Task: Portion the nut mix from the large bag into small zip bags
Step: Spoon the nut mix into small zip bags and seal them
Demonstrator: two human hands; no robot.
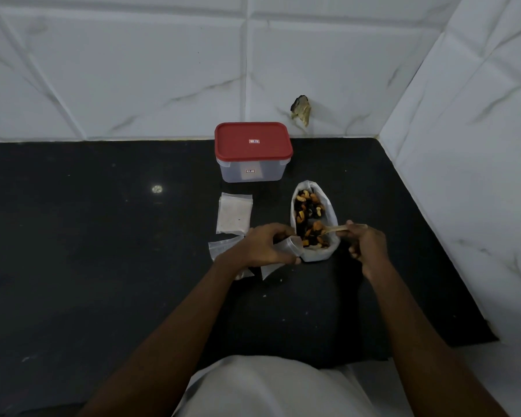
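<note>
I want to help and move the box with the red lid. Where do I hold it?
Hold the clear box by its left and right walls, just under the red lid, whose rim overhangs like a ledge. Come from above: the tiled wall is close behind and the nut bag stands near its front.

Home kitchen: black stone counter (103, 236), marble-look wall tiles (133, 70).

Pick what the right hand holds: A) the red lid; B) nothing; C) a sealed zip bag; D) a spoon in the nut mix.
D: the right hand grips a spoon whose bowl lies in the nut mix inside the large bag.
</note>
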